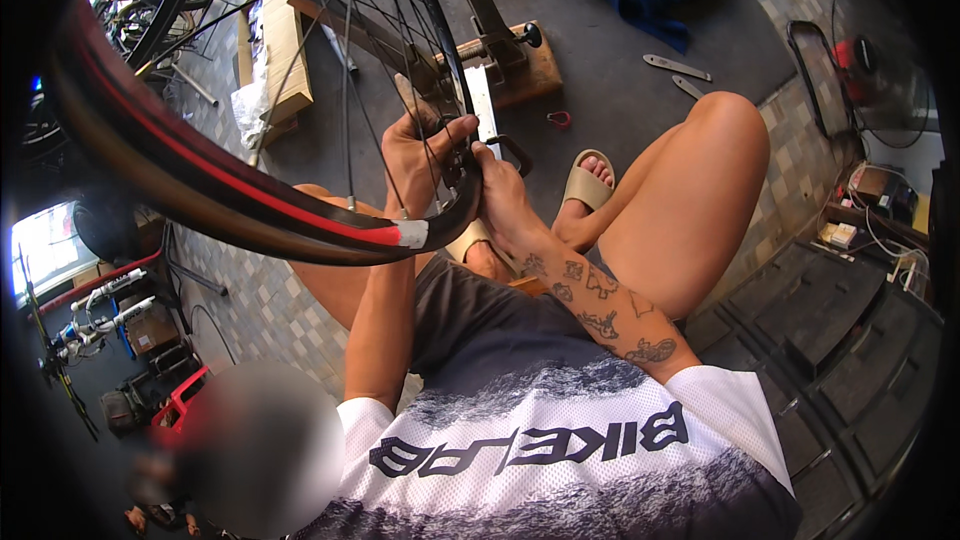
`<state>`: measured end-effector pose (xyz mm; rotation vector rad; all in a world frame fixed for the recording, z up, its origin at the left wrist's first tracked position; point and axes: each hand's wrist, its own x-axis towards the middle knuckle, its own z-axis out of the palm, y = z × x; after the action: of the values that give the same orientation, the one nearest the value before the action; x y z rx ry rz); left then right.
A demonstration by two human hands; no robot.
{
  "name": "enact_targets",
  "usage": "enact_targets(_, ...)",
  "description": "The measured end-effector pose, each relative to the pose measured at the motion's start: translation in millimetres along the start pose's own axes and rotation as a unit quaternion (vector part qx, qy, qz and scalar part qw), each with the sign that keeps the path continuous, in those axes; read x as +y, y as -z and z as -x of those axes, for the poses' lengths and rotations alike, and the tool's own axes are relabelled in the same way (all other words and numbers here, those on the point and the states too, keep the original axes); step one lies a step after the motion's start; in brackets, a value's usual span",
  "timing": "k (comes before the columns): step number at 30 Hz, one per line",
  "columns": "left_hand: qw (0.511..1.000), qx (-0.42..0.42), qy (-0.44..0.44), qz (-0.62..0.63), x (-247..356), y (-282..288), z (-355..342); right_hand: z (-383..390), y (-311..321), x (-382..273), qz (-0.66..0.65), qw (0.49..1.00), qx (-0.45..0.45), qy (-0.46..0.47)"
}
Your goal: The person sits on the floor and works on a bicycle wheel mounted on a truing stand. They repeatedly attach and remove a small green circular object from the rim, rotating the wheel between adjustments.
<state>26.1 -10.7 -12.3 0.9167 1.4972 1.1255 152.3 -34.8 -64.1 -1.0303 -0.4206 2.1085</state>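
The grip of the left hand looks pinched on the right side of the bicycle rim; the right hand sets its thumb just beside, its fingers hidden, so whether they close I cannot tell. At the hands the rim's long axis runs near to far, its near end curving left, where a red strip meets a pale patch, the left hand nearer it
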Motion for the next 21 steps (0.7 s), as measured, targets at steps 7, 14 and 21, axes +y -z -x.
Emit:
enact_targets(7,0.998,-0.033,-0.011,-0.043,2.8,14.6,-6.9,2.9,21.1,-58.6,0.446,0.827,0.045,0.338)
enact_targets(14,0.999,-0.018,-0.043,0.006,26.8,41.9,-9.3,-42.7,6.1,-83.4,0.416,0.908,-0.036,0.015)
enact_targets(21,0.995,-0.083,-0.023,0.042,39.6,22.3,-0.6,-32.0,-6.1,-78.8,0.417,0.785,0.087,0.45)
